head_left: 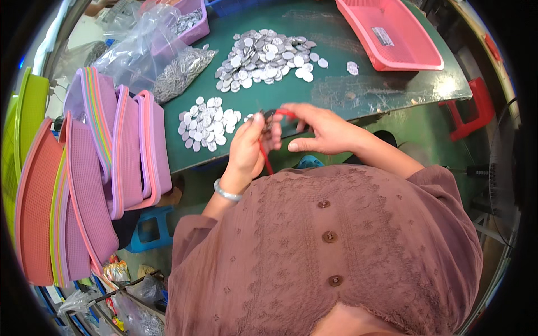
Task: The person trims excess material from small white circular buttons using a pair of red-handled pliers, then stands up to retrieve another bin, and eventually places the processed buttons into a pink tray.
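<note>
Pliers with a dark head and red handles (286, 113) are at the table's front edge, handles spread apart. My left hand (246, 145), a pale bangle on its wrist, is closed around the head area, thumb and fingertips pressed in. Any small piece between those fingers is too blurred to make out. My right hand (328, 130) reaches in from the right. Its fingers lie over the upper handle, while its thumb is stretched out apart. Left of my hands lies a small pile of silver discs (207, 123); a larger pile of discs (266, 59) sits farther back.
A pink basket (386, 39) stands at the back right by a few loose discs (352, 68). At the left are a clear bag of metal parts (182, 73) and stacked purple baskets (129, 151). Stools in blue (151, 229) and red (473, 109) flank the green table (347, 89).
</note>
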`<state>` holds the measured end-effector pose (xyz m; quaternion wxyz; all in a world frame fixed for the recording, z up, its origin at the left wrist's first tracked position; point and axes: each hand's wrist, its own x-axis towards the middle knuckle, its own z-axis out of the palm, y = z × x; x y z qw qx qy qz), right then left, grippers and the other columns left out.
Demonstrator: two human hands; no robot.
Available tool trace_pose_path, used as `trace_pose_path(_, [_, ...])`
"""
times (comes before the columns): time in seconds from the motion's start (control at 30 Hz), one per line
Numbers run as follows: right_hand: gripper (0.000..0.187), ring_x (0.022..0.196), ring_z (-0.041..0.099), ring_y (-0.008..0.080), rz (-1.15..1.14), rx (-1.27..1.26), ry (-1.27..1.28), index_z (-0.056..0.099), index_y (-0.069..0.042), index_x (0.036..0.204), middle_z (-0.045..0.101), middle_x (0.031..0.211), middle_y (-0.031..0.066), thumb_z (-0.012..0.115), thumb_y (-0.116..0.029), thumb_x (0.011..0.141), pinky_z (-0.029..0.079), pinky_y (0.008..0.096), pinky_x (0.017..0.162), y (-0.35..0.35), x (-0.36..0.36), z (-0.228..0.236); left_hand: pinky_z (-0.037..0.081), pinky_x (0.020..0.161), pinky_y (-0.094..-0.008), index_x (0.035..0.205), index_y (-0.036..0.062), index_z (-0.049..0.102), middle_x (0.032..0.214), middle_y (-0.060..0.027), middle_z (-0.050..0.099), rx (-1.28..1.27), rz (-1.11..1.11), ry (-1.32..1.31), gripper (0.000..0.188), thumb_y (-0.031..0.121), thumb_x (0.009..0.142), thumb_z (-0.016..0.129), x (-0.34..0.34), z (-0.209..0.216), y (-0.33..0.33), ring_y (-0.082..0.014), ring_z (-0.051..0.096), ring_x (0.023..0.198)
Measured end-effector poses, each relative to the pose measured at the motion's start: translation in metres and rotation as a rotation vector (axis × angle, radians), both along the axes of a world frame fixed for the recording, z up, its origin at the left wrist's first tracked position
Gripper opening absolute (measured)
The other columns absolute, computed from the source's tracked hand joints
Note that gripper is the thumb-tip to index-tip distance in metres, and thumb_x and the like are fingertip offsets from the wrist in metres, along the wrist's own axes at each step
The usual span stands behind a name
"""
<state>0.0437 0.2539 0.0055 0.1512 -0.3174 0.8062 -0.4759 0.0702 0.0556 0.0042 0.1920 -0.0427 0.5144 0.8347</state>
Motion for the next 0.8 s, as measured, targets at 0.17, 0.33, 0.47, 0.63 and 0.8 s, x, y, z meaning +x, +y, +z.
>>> trace_pose_path(0.17, [0.114, 0.121, 0.029, 0.0394, -0.278, 0.198, 0.501, 0.013, -0.002, 0.137, 0.028, 0.131, 0.0239, 0.073, -0.056, 0.056, 0.023, 0.0459, 0.100, -0.002, 0.039, 0.012, 0.046, 0.070, -0.0286, 0.101, -0.0005, 0.053, 0.089, -0.0057, 0.055, 0.019, 0.139, 0.024, 0.034, 0.031, 0.093, 0.042, -0.002, 0.020, 0.037, -0.0136, 0.050, 0.077])
trace_pose_path(0.33, [0.113, 0.119, 0.031, 0.0378, -0.364, 0.134, 0.488, 0.013, 0.000, 0.136, 0.031, 0.128, 0.0229, 0.075, -0.048, 0.055, 0.023, 0.0470, 0.099, -0.009, 0.045, 0.007, 0.044, 0.075, -0.0296, 0.098, 0.0010, 0.052, 0.096, -0.0059, 0.054, 0.013, 0.200, 0.075, 0.028, 0.028, 0.092, 0.046, 0.006, 0.024, 0.058, -0.0132, 0.048, 0.085])
trace_pose_path(0.47, [0.100, 0.117, 0.033, 0.0378, -0.311, 0.021, 0.432, 0.013, 0.000, 0.136, 0.034, 0.125, 0.0227, 0.071, -0.027, 0.059, 0.027, 0.0436, 0.097, -0.021, 0.046, 0.012, 0.043, 0.077, -0.0291, 0.098, 0.0012, 0.053, 0.095, -0.0059, 0.056, 0.053, 0.260, 0.103, 0.026, 0.026, 0.091, 0.048, 0.010, 0.030, 0.053, -0.0140, 0.051, 0.083])
trace_pose_path(0.63, [0.087, 0.107, 0.043, 0.0286, -0.324, -0.187, 0.228, 0.020, -0.001, 0.135, 0.040, 0.122, 0.0186, 0.063, -0.008, 0.059, 0.036, 0.0360, 0.090, -0.029, 0.043, 0.013, 0.041, 0.079, -0.0257, 0.100, -0.0045, 0.054, 0.094, -0.0071, 0.056, -0.089, 0.191, 0.259, 0.031, 0.023, 0.086, 0.057, 0.012, 0.029, 0.031, -0.0124, 0.052, 0.086])
trace_pose_path(0.8, [0.073, 0.097, 0.049, 0.0214, -0.472, -0.062, 0.228, 0.036, -0.004, 0.128, 0.048, 0.115, 0.0131, 0.059, -0.006, 0.059, 0.041, 0.0309, 0.081, 0.006, 0.017, 0.017, 0.034, 0.091, -0.0411, 0.106, -0.0017, 0.053, 0.120, -0.0231, 0.041, -1.253, 0.481, 0.969, 0.050, 0.032, 0.072, 0.068, 0.004, 0.006, -0.045, -0.0350, 0.041, 0.110])
